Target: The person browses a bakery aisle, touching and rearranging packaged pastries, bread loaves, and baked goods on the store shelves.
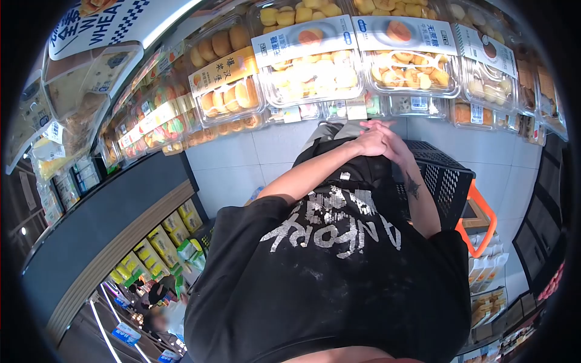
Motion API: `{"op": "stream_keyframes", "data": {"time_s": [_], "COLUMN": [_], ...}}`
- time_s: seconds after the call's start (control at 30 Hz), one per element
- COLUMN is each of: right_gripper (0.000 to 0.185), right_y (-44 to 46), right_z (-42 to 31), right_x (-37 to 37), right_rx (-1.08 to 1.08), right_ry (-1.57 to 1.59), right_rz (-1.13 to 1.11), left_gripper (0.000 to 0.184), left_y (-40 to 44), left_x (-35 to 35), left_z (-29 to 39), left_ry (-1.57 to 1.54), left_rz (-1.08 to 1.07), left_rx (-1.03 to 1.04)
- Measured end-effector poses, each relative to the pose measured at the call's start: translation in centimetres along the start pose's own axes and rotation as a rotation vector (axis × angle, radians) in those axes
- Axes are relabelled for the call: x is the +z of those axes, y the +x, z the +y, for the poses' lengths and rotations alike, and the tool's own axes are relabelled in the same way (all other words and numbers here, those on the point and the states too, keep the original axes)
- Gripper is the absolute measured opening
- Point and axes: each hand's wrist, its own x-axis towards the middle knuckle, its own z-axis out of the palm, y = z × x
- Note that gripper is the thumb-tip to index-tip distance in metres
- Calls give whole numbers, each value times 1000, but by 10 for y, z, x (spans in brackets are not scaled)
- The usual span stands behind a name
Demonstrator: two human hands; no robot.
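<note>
My left hand and my right hand are clasped together in front of my body, below the shelf edge. Their fingers overlap and look interlaced, with no item visible in them. Just right of the hands is a black perforated shopping basket with an orange handle, close to my right forearm. Beyond my hands, a clear tub of yellow pastry pieces stands on the display, apart from them. Next to it is a similar tub with a pale blue label.
Clear boxes of filled buns and colourful sweets line the display to the left. Bagged bread hangs at the far left. A dark counter curves along the left, near shelves of yellow packets. Another person is lower left.
</note>
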Motion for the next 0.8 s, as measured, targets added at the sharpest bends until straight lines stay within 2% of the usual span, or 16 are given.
{"op": "stream_keyframes", "data": {"time_s": [0.1,0.17,0.23,0.3,0.4,0.63,0.67,0.73,0.8], "right_gripper": [37,37,40,42,40,41,42,43,44], "right_y": [18,23,25,27,29,35,34,34,36], "right_z": [29,33,38,42,57,114,120,135,145], "right_x": [-14,0,7,15,32,76,86,97,111], "right_rx": [80,108,86,72,31,-99,-98,-101,-118], "right_ry": [77,135,62,-46,-48,-190,-188,-182,-182], "right_rz": [20,59,111,156,174,271,308,348,392], "left_gripper": [67,62,62,62,60,49,48,46,46], "left_y": [-4,-6,-12,-20,-40,-93,-99,-128,-128], "left_x": [2,-2,-6,-11,-21,-45,-48,-73,-62], "left_z": [-45,-57,-58,-60,-58,-82,-86,-55,-85], "left_ry": [-154,-298,-215,-157,-147,-5,4,-16,-107], "left_rz": [-98,-104,-39,-70,-102,-221,-239,-303,-324], "left_rx": [-270,-278,-195,-185,-211,-64,-39,-5,54]}}
